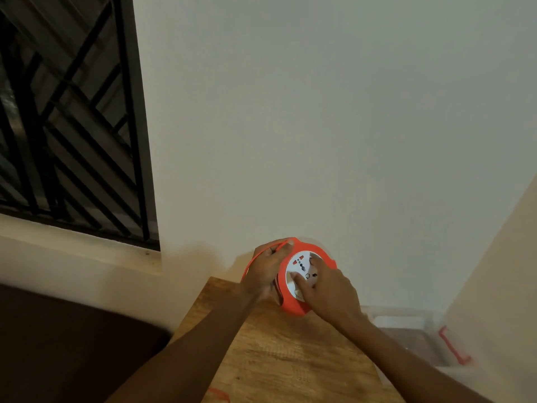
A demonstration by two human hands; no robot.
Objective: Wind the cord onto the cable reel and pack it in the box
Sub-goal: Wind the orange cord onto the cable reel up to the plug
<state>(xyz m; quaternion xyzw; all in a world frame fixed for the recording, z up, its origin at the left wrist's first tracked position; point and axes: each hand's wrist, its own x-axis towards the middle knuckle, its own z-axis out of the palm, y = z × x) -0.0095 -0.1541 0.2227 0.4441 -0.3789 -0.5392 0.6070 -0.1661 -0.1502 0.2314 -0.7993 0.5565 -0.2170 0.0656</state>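
Observation:
An orange cable reel [325,255] with a white socket face [299,269] is held on edge above the far end of the wooden table [279,353]. My left hand [266,270] grips the reel's left rim and holds an orange cord [255,255] that loops over the fingers. My right hand [329,286] rests on the white face, its fingers curled on the centre piece. A bit of orange cord [218,394] lies at the table's near edge. The clear plastic box [412,333] with a red latch [453,349] stands right of the table, lower down.
A pale wall is directly behind the reel. A window with a dark metal grille [72,126] is at the upper left above a ledge. A dark surface [58,344] lies left of the table.

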